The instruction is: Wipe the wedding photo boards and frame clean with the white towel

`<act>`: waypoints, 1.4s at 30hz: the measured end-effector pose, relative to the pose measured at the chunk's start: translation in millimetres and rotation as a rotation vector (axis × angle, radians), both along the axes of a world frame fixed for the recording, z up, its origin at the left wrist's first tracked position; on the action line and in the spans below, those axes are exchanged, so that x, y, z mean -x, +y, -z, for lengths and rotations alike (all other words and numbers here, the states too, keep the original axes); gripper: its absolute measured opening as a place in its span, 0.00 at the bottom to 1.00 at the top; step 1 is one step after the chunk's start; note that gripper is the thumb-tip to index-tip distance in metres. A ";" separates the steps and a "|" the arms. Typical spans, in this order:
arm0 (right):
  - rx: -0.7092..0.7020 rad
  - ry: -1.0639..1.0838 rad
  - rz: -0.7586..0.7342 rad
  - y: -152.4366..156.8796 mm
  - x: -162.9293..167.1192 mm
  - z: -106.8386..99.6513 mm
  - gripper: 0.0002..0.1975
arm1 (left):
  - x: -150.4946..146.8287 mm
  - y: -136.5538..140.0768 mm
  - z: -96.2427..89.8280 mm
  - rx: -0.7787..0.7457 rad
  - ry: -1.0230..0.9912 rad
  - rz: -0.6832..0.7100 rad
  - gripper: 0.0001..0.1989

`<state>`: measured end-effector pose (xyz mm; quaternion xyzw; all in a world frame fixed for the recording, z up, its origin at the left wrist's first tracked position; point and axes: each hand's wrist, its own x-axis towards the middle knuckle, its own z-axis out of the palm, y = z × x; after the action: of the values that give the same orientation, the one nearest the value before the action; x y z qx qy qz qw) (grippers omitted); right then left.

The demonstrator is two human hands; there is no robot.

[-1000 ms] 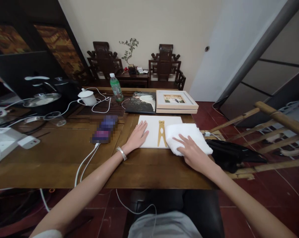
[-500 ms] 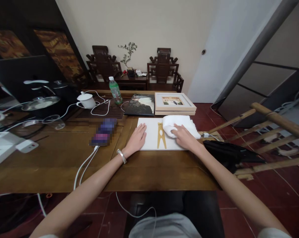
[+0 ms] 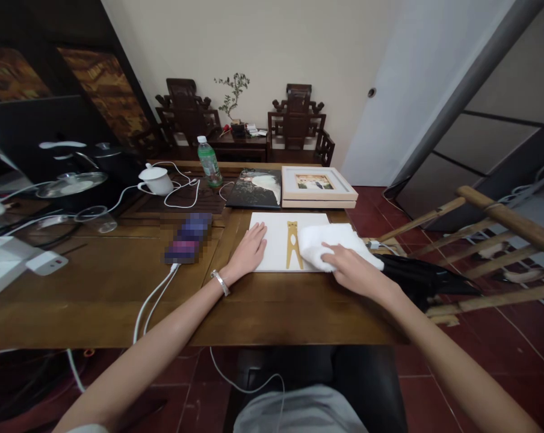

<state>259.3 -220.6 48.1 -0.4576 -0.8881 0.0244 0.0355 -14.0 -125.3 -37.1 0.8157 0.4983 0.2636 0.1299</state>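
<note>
White cloth [image 3: 339,233] lies beneath the right fingers [image 3: 339,255], grip unclear; left fingers [image 3: 254,237] lie flat, released.

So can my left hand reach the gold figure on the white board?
Likely yes: your left hand rests on the white board, with only bare surface between the hand and the gold figure.

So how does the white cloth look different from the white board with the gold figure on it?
The white cloth is soft and rumpled, while the white board is flat and straight-edged. The cloth looks plain; the board bears a gold figure. The right hand is on the cloth, the left hand on the board. Both are white.
</note>
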 end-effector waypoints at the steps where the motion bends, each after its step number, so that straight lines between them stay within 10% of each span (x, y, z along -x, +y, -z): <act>1: -0.017 -0.014 0.011 12.4 1.5 0.6 0.22 | 0.4 0.0 -0.2 0.004 0.003 0.004 0.25; 10: -0.162 -0.025 0.083 95.1 3.9 20.3 0.22 | 2.5 -0.3 -2.9 0.025 -0.001 0.010 0.24; 26: -0.054 0.056 -0.058 -25.0 -13.6 9.1 0.20 | 0.0 -0.6 -1.7 0.020 0.004 0.001 0.25; 42: -0.045 0.040 0.032 132.4 -4.4 -9.7 0.15 | 2.7 0.9 -0.5 0.003 0.024 0.018 0.25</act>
<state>263.7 -88.2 57.9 -0.4702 -0.8802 0.0131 0.0637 -16.7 -124.4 -36.6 0.8231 0.4929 0.2519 0.1273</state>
